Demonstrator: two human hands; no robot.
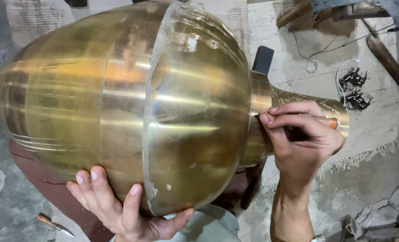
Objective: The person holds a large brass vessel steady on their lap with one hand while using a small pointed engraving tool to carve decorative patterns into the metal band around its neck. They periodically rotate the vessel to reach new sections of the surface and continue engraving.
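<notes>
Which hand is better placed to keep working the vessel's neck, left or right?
Right. The right hand is already at the brass vessel's neck, pinching a thin tool against it. The left hand is cupped under the vessel's wide body, apparently supporting it, so it looks tied up.

Large polished brass vase [118,103] on its side, across lap.
</notes>
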